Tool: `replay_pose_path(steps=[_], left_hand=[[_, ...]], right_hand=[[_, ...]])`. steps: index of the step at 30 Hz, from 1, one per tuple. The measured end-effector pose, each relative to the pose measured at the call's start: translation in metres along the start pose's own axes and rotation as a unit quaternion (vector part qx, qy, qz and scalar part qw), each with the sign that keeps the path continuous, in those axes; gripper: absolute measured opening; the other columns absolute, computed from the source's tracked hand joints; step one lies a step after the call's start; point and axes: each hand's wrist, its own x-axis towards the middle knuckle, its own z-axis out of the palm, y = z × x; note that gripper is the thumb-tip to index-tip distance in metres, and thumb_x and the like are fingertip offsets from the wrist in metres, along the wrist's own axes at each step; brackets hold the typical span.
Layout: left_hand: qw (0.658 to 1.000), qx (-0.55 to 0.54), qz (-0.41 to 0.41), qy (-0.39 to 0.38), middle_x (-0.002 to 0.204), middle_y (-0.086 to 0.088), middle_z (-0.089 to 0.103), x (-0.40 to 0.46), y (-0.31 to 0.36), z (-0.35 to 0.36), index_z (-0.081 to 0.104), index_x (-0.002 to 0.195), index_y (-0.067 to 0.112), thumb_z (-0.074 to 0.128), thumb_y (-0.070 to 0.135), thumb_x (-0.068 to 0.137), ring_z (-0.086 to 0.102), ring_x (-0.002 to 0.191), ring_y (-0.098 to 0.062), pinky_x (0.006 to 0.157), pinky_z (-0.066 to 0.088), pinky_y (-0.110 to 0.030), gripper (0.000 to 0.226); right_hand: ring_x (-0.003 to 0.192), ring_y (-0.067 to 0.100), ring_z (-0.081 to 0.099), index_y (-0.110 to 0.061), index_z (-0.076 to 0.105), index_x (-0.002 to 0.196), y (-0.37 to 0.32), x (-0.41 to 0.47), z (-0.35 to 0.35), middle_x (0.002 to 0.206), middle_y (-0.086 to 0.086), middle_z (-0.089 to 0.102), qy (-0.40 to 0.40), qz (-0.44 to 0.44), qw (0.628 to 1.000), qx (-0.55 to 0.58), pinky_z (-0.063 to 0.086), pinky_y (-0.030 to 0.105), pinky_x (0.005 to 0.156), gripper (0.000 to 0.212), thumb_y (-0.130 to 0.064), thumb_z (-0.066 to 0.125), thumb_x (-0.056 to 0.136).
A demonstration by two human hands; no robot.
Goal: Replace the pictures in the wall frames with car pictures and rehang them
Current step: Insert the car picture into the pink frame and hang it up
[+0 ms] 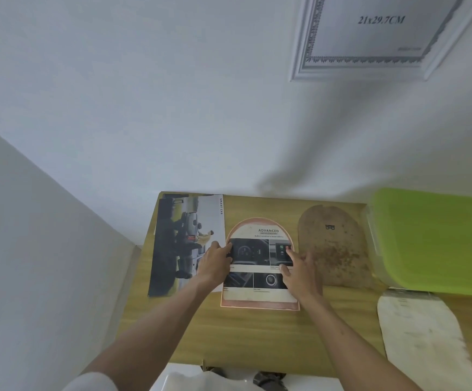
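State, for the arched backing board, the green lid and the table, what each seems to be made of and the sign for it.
Backing board: probably fibreboard or hardboard; matt brown, speckled and stained.
Green lid: likely plastic; smooth, evenly lime, rounded corners.
Table: wood or wood-look laminate; fine straight grain, light tan, low sheen. Which one cannot be told.

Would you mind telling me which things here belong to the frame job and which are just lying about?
Job:
- arched frame with the car-interior picture, left hand and right hand pressing on it
- arched backing board
- car brochure page
- arched white sheet
- white wall frame

Lying about:
- green-lidded box
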Motion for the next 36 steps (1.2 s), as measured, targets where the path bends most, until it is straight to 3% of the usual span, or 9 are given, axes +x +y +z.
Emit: replay_pose_path(steps=[9,13,15,18,20,25,28,31,36], left_hand=[[1.000,-0.001,0.014,0.019,0.118,-0.008,0.049,-0.004,0.002,-0.003,0.046,0.139,0.023,0.048,0.031,0.099,0.054,0.102,-0.024,0.086,0.054,-0.038,0.040],[0.990,0.019,0.076,0.121,0.120,-0.008,0.052,-0.005,0.022,-0.006,0.054,0.128,0.016,0.052,0.028,0.097,0.054,0.107,-0.025,0.086,0.050,-0.036,0.033],[0.986,-0.002,0.109,0.126,0.125,-0.008,0.051,-0.003,0.050,-0.005,0.055,0.130,0.015,0.052,0.027,0.096,0.054,0.110,-0.024,0.090,0.051,-0.036,0.036],[0.986,-0.080,0.124,0.079,0.132,-0.008,0.049,-0.004,0.106,0.006,0.052,0.137,0.014,0.054,0.025,0.096,0.055,0.113,-0.023,0.091,0.053,-0.038,0.043],[0.985,-0.128,0.110,0.024,0.133,-0.008,0.047,-0.007,0.144,0.020,0.049,0.140,0.013,0.056,0.026,0.095,0.053,0.114,-0.024,0.095,0.049,-0.037,0.047],[0.987,-0.141,0.033,-0.073,0.133,-0.020,0.041,-0.010,0.208,0.062,0.051,0.128,0.004,0.055,0.021,0.087,0.044,0.122,-0.039,0.104,0.041,-0.045,0.045],[0.984,-0.142,-0.072,-0.081,0.139,-0.026,0.033,-0.005,0.227,0.074,0.041,0.135,0.001,0.051,0.021,0.087,0.033,0.129,-0.044,0.110,0.033,-0.046,0.053],[0.975,-0.169,-0.118,-0.083,0.140,-0.025,0.032,0.000,0.238,0.075,0.036,0.138,0.000,0.053,0.018,0.085,0.028,0.133,-0.042,0.109,0.031,-0.046,0.059],[0.949,-0.262,-0.175,-0.018,0.131,-0.018,0.041,0.011,0.236,0.069,0.045,0.131,0.007,0.058,0.015,0.076,0.041,0.123,-0.039,0.106,0.039,-0.049,0.057]], right_hand=[[0.119,0.027,0.054,-0.028,0.041,0.147,0.000,-0.003,-0.005,0.140,0.008,0.042,0.003,0.006,1.000,0.022,0.050,0.038,0.091,0.053,-0.043,0.052,0.098],[0.107,0.020,0.060,-0.026,0.048,0.139,0.014,-0.003,-0.016,0.136,0.004,0.046,0.043,0.002,0.998,0.043,0.051,0.030,0.076,0.045,-0.043,0.054,0.097],[0.103,0.017,0.059,-0.024,0.049,0.138,0.026,0.000,-0.025,0.137,0.005,0.045,0.068,0.019,0.997,0.036,0.046,0.024,0.070,0.044,-0.041,0.054,0.097],[0.120,0.025,0.053,-0.021,0.045,0.143,0.053,0.004,-0.042,0.145,0.010,0.041,0.091,0.075,0.993,0.021,0.050,0.034,0.085,0.049,-0.038,0.054,0.098],[0.130,0.033,0.046,-0.018,0.038,0.147,0.073,0.008,-0.051,0.149,0.016,0.037,0.079,0.115,0.990,-0.007,0.046,0.043,0.100,0.057,-0.039,0.054,0.096],[0.126,0.039,0.046,-0.013,0.035,0.144,0.110,0.009,-0.060,0.142,0.021,0.039,0.030,0.165,0.984,-0.053,0.043,0.045,0.100,0.062,-0.045,0.052,0.094],[0.128,0.038,0.043,-0.014,0.034,0.143,0.117,0.007,-0.056,0.142,0.021,0.039,0.024,0.146,0.988,-0.043,0.044,0.046,0.101,0.062,-0.042,0.056,0.092],[0.130,0.037,0.039,-0.017,0.034,0.146,0.121,0.006,-0.057,0.143,0.020,0.036,0.019,0.151,0.988,-0.016,0.040,0.045,0.104,0.065,-0.038,0.061,0.091],[0.130,0.039,0.038,-0.019,0.035,0.147,0.127,0.010,-0.059,0.146,0.019,0.035,0.027,0.175,0.984,0.039,0.033,0.044,0.110,0.070,-0.041,0.066,0.088]])
